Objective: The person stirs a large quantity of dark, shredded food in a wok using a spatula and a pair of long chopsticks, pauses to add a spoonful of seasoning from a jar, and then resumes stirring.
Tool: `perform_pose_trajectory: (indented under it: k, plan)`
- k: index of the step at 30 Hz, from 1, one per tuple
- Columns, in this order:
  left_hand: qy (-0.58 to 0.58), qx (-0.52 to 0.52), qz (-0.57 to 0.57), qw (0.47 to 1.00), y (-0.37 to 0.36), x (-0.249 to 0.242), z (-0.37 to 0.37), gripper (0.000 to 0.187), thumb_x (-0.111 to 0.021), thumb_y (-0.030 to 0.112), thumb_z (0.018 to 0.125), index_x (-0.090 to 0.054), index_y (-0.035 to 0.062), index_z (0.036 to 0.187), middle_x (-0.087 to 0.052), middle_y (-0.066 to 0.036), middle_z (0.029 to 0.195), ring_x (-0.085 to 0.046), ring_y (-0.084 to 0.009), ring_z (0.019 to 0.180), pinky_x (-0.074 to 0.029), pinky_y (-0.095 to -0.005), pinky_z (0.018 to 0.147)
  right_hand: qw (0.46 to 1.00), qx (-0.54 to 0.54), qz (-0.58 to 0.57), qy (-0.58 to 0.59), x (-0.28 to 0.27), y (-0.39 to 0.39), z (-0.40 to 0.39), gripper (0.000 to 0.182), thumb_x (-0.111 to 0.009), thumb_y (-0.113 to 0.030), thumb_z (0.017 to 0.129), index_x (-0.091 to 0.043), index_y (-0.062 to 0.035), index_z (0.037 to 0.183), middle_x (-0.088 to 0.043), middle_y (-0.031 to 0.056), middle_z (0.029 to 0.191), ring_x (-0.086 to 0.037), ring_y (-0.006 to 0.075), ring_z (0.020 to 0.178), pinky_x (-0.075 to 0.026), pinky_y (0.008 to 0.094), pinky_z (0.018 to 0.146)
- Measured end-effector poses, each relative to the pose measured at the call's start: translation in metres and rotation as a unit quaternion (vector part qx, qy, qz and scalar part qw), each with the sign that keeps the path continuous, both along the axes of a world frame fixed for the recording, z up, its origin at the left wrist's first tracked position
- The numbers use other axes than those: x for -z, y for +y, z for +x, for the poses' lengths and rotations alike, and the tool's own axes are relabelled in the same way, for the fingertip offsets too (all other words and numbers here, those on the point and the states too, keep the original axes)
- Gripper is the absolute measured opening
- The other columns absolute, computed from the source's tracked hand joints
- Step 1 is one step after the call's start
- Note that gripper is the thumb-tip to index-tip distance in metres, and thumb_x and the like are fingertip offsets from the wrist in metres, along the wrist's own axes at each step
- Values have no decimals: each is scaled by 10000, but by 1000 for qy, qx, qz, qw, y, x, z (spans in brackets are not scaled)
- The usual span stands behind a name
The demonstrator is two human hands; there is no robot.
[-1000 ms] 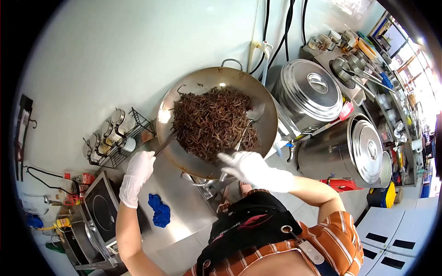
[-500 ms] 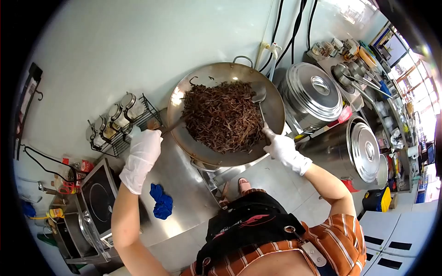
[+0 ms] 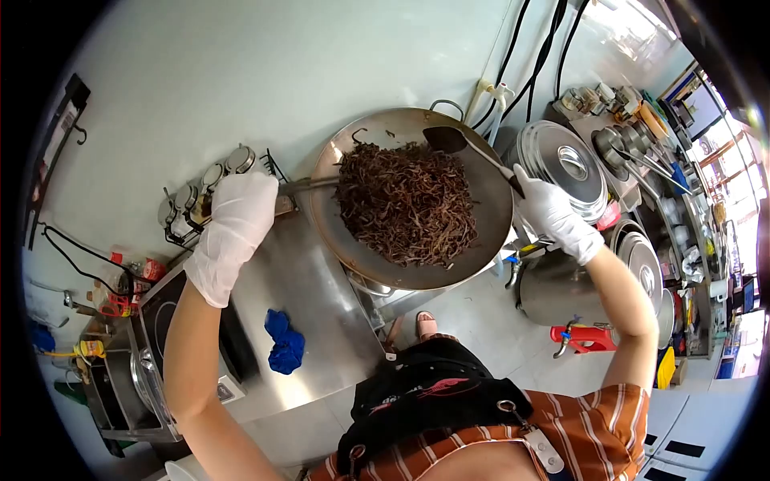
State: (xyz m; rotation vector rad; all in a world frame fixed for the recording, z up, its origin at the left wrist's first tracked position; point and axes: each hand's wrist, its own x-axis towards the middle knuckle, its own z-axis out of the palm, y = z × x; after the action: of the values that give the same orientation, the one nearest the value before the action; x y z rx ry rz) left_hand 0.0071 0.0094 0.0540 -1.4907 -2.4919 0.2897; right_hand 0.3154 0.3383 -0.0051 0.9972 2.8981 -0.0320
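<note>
A wide metal wok (image 3: 337,240) holds a heap of dark brown shredded food (image 3: 409,204). My left hand (image 3: 243,215), in a white glove, is closed round the handle of a utensil (image 3: 309,184) at the wok's left side; the utensil's far end is hidden in the food. My right hand (image 3: 553,210), gloved too, grips the handle end of a ladle (image 3: 446,139) over the wok's right rim. The ladle's dark bowl lies above the upper right edge of the heap.
A steel counter (image 3: 321,337) bears a blue cloth (image 3: 284,343). Lidded steel pots (image 3: 561,164) stand right of the wok. Jars in a black wire rack (image 3: 188,200) are at the left, above an induction cooker (image 3: 164,321). Black cables hang on the wall.
My right hand has moved up and right, and the ladle has turned, its bowl now up off the food. My left hand has risen and shifted slightly left, with more of its utensil showing.
</note>
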Motion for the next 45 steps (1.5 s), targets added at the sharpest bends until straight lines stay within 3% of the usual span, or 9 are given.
perform_pose_trajectory:
  k: [8,14,17,20,27,28,39,42,45]
  plan:
    - [-166,-51,-28,984,-11,19,-44,265,-609,136,832,-681,120,1087,-668,-170,852,-642,-337,778,-501,-427,677,850,199,-481,-80,-88,17,0,160,-576,-86,853,-555,13,977,-508,43,584,-492,140,458,-393,287,393]
    - [-254,-85,-58,962,25,38,-45,228,-600,83,816,-694,52,1022,-668,-194,822,-651,-344,757,-514,-408,687,770,315,-542,-119,-31,29,-35,130,-597,-166,874,-522,-63,844,-533,26,597,-440,70,397,-303,193,324]
    - [-333,-50,-55,940,60,122,-52,204,-571,67,826,-697,27,981,-659,-213,796,-648,-362,738,-515,-417,684,720,240,-651,-31,17,9,-61,138,-569,-147,887,-543,-55,988,-493,-15,622,-372,59,414,-268,224,333]
    - [-474,-55,79,875,61,176,-13,194,-550,102,845,-676,-21,926,-659,-240,859,-641,-408,778,-514,-439,696,685,199,-696,86,65,-4,-43,680,-566,-71,867,-270,-94,1479,-470,2,631,-360,75,407,-264,242,341]
    - [-612,-285,233,700,64,174,55,315,-550,142,931,-601,-11,1201,-698,-155,842,-637,-182,724,-486,-306,689,698,204,-663,175,50,-49,-37,754,-560,-24,863,-172,-92,1507,-472,7,609,-415,106,378,-296,268,326]
    - [-600,-250,235,723,60,181,55,362,-477,152,984,-521,74,1334,-436,41,579,-329,-63,416,-269,-253,378,698,196,-663,188,45,-50,-35,752,-558,-22,864,-172,-92,1506,-474,8,610,-413,105,379,-299,267,327]
    - [-617,-218,337,676,26,112,77,344,-524,133,962,-559,35,1291,-474,42,635,-404,-55,535,-363,-241,482,768,149,-586,214,-16,-78,-6,695,-561,-58,888,-236,-117,1499,-417,-48,545,-338,73,382,-279,254,375]
    - [-614,-228,334,678,14,105,80,346,-532,122,957,-559,39,1292,-511,27,671,-426,-60,565,-387,-241,520,875,63,-446,177,-25,-84,4,698,-576,-55,867,-255,-88,1486,-645,199,951,-621,242,859,-475,294,819]
    - [-572,-202,323,726,2,113,80,341,-524,120,957,-558,30,1284,-631,-38,782,-540,-119,654,-450,-265,623,908,56,-389,141,-27,-89,12,702,-576,-49,852,-265,-87,1480,-544,277,1248,-521,320,1188,-358,321,1026]
